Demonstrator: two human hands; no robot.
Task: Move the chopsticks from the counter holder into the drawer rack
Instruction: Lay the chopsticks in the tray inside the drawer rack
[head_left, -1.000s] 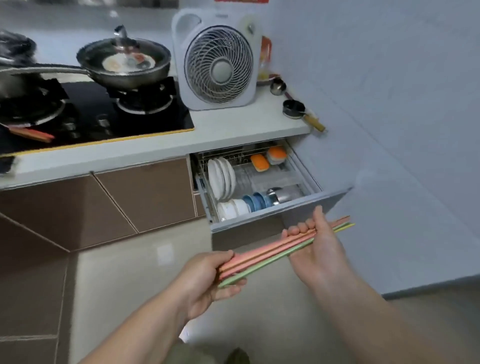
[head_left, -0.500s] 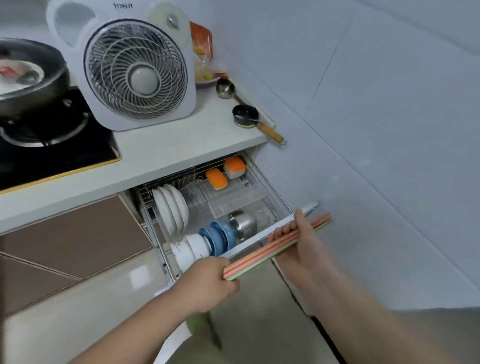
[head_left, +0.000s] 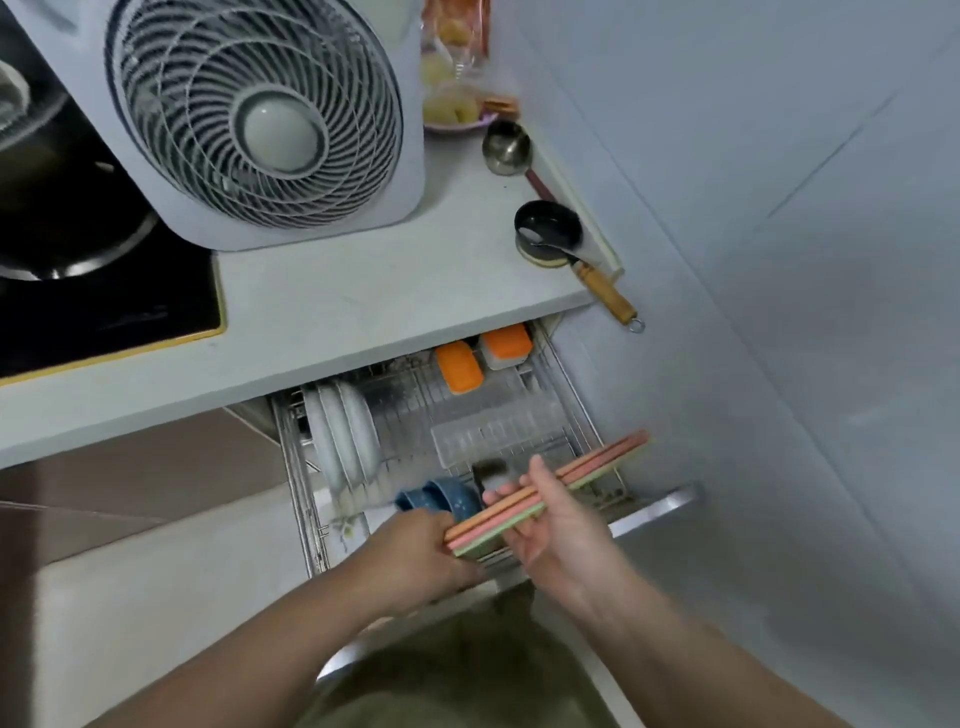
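Fingers (head_left: 511, 491) with chopsticks (head_left: 597, 470) now over drawer rack (head_left: 571, 400)

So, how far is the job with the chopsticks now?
Done: the drawer rack stands pulled open, and the chopsticks are off the counter. In hand: the left hand grips their near ends and the right hand supports the middle, holding the bundle above the rack. Left: lay them into the rack and let go.
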